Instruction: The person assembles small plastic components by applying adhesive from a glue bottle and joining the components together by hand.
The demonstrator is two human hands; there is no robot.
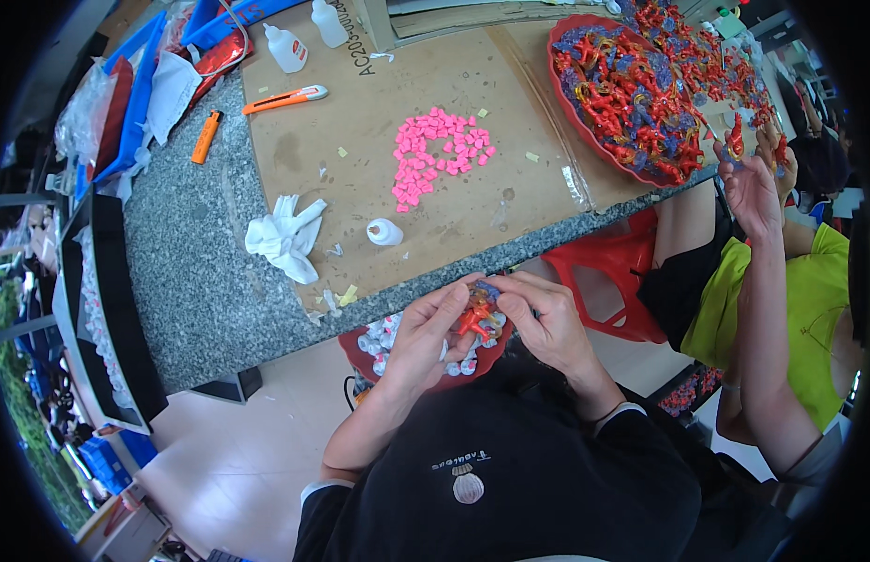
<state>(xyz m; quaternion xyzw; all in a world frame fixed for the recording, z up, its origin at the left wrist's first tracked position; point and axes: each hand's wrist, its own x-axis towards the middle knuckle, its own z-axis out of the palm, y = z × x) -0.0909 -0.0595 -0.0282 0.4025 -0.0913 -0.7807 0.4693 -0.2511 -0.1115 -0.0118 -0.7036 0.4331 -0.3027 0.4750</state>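
Observation:
Between my two hands, just off the table's front edge, is a small red plastic figurine with a see-through purple part at its top. My left hand grips its left side between thumb and fingers. From the other side, my right hand pinches the upper purple part, its fingertips partly hidden behind it. Below them, a red basin holds several small white pieces with coloured marks. Ahead on the cardboard stands a small white bottle, with a patch of small pink pieces beyond it.
White gloves, an orange cutter and an orange lighter-like item lie to the left. Two white bottles stand at the back. A large red basin heaped with figurines is at right, where a co-worker's hands hold figurines.

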